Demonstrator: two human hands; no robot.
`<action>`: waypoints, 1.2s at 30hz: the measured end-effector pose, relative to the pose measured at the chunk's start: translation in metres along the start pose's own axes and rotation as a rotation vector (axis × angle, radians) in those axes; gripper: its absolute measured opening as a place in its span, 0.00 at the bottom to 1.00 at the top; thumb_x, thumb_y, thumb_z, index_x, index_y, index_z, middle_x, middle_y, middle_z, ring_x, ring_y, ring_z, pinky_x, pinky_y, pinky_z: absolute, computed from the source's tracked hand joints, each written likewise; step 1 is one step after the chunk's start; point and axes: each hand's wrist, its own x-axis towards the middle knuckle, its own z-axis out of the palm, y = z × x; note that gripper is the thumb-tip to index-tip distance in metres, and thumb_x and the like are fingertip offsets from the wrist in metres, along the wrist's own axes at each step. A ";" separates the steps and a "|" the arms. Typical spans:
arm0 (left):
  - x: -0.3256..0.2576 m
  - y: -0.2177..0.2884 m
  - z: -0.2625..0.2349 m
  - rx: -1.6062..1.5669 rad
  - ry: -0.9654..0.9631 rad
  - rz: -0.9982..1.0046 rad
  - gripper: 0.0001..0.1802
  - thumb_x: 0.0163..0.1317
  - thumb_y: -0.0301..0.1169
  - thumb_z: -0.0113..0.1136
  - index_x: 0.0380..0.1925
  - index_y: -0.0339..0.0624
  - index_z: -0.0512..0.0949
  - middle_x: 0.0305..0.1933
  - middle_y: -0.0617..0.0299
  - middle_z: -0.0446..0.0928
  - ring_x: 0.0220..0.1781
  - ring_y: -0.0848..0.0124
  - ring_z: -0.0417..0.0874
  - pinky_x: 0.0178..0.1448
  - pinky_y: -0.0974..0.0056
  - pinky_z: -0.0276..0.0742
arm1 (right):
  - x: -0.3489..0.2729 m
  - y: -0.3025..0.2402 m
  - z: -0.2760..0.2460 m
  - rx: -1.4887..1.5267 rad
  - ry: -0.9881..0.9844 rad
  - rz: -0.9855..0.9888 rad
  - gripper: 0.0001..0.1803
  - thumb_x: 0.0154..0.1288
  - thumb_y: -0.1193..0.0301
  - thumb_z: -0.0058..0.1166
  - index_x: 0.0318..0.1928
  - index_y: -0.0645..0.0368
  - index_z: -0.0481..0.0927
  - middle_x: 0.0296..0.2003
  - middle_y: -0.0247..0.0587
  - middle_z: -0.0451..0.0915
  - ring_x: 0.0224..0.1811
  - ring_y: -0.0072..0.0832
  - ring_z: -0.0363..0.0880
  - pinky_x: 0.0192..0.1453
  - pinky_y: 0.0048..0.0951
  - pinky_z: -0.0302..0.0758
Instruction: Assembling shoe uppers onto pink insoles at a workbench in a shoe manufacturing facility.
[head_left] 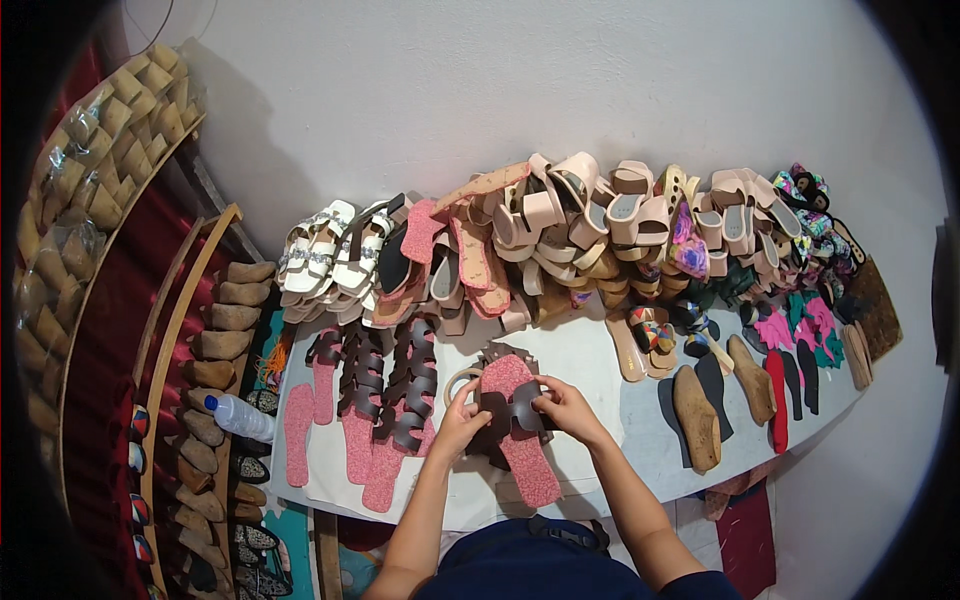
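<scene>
both hands on a pink sandal sole

left hand [462, 420] curled in from the lower edge, grip closed on the left side of the dark brown strap [512, 412], thumb up top. right hand [565, 407] mirrored opposite, grip pinched tight on the strap's right end, wrist bent inward. forearms angled up from a dark blue lap, meeting over the pink glitter sole [520, 430], flat at the near edge of the tabletop [600, 350], toe pointing away. strap laid across the sole's middle, more dark straps stacked beneath.

pale, worn tabletop, pushed against a plain white wall. just left of the hands: three soles already strapped in dark brown [385, 395], plus one bare pink sole [298, 435] at the far left. one plastic water bottle [240, 416] with a blue cap by the left edge. heaped finished sandals [560, 230] along the wall, too many to count. three wooden shoe lasts [697, 415] lying over to the right. racks of more lasts [215, 345] down the left side.
</scene>
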 end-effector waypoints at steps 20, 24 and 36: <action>-0.027 0.008 0.021 1.103 0.226 0.520 0.20 0.48 0.24 0.55 0.44 0.37 0.69 0.42 0.54 0.67 0.45 0.60 0.69 0.48 0.61 0.65 | 0.010 0.021 0.001 0.241 0.316 -0.168 0.17 0.57 0.78 0.42 0.48 0.68 0.66 0.30 0.38 0.76 0.30 0.17 0.72 0.34 0.18 0.70; -0.031 0.011 0.036 0.950 0.133 0.297 0.22 0.47 0.22 0.55 0.46 0.35 0.68 0.43 0.54 0.66 0.36 0.64 0.74 0.40 0.65 0.73 | 0.010 0.024 0.001 0.208 0.315 -0.196 0.16 0.58 0.79 0.40 0.49 0.64 0.67 0.28 0.33 0.75 0.26 0.15 0.72 0.30 0.16 0.71; -0.019 -0.018 0.021 0.081 0.097 0.134 0.19 0.54 0.18 0.48 0.49 0.34 0.64 0.48 0.55 0.69 0.49 0.72 0.72 0.50 0.69 0.70 | 0.008 0.022 0.001 0.228 0.271 -0.173 0.15 0.58 0.78 0.40 0.48 0.64 0.67 0.26 0.32 0.74 0.24 0.15 0.71 0.28 0.16 0.71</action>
